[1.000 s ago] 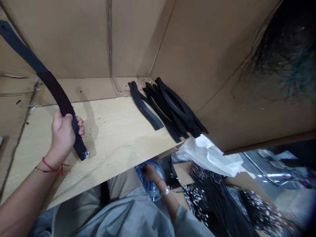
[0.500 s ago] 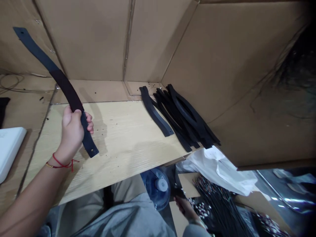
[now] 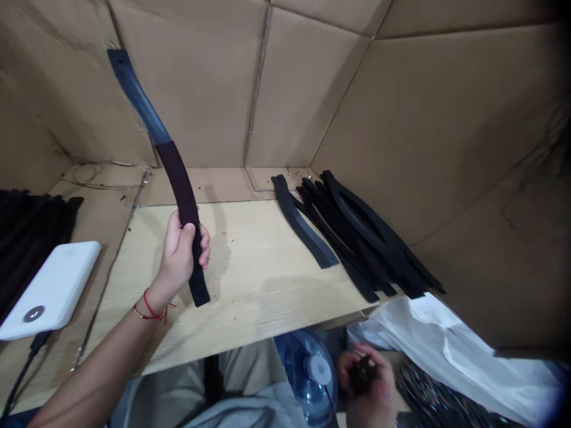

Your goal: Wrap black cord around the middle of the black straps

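My left hand (image 3: pixel 181 252) is closed round the lower part of a long, curved black strip (image 3: pixel 141 107), raised over the board. A dark brown sleeve (image 3: pixel 177 175) covers the strip's middle, and a small hole shows at its upper end. Low at the right, beyond the board's front edge, my right hand (image 3: pixel 379 383) is closed on a small dark clump (image 3: pixel 363 375), too blurred to name. More black strips (image 3: pixel 352 226) lie in a pile at the board's right end. A single strip (image 3: pixel 303 226) rests just left of them.
The pale wooden board (image 3: pixel 254 279) stands within cardboard walls (image 3: pixel 205 77). At left lie a white power bank (image 3: pixel 56 288) with a cable and a dark stack (image 3: pixel 27 238). Below are a blue water jug (image 3: pixel 307 380), white plastic sheeting (image 3: pixel 428 339) and a wire bundle (image 3: pixel 437 386).
The view has shifted left, so the board and piles sit farther right. My left hand has turned the held strip more upright. My right hand has come up, with a dark clump in it.
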{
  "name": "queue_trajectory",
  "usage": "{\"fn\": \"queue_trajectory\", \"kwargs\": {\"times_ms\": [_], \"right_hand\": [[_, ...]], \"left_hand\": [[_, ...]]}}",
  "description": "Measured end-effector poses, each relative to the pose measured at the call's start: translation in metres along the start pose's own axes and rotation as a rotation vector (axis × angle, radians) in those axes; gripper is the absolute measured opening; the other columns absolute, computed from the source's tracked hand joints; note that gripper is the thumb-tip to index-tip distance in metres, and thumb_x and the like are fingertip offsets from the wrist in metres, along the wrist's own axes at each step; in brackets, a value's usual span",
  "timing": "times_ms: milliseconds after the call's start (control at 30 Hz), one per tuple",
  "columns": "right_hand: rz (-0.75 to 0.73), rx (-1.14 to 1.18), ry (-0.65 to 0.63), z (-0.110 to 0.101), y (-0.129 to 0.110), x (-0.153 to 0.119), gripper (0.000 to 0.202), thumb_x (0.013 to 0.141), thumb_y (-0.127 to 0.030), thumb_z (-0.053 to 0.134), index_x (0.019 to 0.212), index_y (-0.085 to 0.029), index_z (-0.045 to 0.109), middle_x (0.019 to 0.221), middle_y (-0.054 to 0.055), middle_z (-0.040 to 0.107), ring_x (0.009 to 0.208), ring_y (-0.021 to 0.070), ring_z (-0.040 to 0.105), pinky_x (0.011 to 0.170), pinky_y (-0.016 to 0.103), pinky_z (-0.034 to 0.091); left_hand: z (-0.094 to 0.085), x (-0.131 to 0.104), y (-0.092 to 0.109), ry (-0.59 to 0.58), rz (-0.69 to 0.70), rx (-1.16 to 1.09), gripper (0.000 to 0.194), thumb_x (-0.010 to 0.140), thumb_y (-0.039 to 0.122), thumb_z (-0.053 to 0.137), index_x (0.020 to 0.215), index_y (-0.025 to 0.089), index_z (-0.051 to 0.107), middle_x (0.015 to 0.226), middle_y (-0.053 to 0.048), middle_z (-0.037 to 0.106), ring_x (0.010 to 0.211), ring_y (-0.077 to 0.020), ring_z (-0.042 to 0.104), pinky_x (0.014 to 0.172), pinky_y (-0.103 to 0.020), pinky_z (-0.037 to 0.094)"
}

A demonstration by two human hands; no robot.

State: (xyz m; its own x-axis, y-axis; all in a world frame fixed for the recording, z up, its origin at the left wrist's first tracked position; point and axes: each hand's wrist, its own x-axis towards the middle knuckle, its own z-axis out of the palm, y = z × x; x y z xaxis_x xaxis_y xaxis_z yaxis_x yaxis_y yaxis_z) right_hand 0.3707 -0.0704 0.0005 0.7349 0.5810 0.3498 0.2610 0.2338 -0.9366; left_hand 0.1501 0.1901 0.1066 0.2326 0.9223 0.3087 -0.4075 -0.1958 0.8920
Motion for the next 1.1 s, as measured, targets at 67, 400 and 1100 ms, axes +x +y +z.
{"fn": "queue_trajectory", "kwargs": {"times_ms": [67, 400, 1100], "right_hand": [[-0.079, 0.147, -0.135, 0.050, -0.040, 0.030, 0.030, 0.096, -0.049, 0.039, 0.097, -0.023, 0.053, 0.060, -0.003, 0.048, 0.046, 0.0127, 0.043, 0.041, 0.023, 0.035], [-0.111, 0.187, -0.895, 0.263, -0.093, 0.142, 0.017, 0.088, -0.035, 0.058, 0.092, -0.021, 0.050, 0.062, -0.004, 0.055, 0.052, 0.0109, 0.050, 0.046, 0.021, 0.039], [0.094, 0.308, -0.963, 0.255, -0.061, 0.104, 0.025, 0.088, -0.028, 0.057, 0.104, -0.024, 0.039, 0.054, -0.007, 0.062, 0.039, 0.0088, 0.048, 0.041, 0.019, 0.039]], "left_hand": [[0.000, -0.001, -0.003, -0.020, 0.012, 0.011, 0.020, 0.092, 0.036, 0.047, 0.109, 0.026, 0.042, 0.062, 0.010, 0.051, 0.034, -0.0068, 0.041, 0.031, -0.018, 0.039], [-0.007, 0.006, -0.015, 0.012, 0.060, 0.059, 0.023, 0.094, 0.041, 0.046, 0.109, 0.025, 0.040, 0.065, 0.009, 0.053, 0.037, -0.0054, 0.045, 0.037, -0.016, 0.039], [-0.009, 0.003, -0.025, 0.091, 0.079, 0.114, 0.022, 0.096, 0.039, 0.044, 0.115, 0.027, 0.043, 0.063, 0.008, 0.053, 0.037, -0.0077, 0.048, 0.035, -0.018, 0.040]]}}
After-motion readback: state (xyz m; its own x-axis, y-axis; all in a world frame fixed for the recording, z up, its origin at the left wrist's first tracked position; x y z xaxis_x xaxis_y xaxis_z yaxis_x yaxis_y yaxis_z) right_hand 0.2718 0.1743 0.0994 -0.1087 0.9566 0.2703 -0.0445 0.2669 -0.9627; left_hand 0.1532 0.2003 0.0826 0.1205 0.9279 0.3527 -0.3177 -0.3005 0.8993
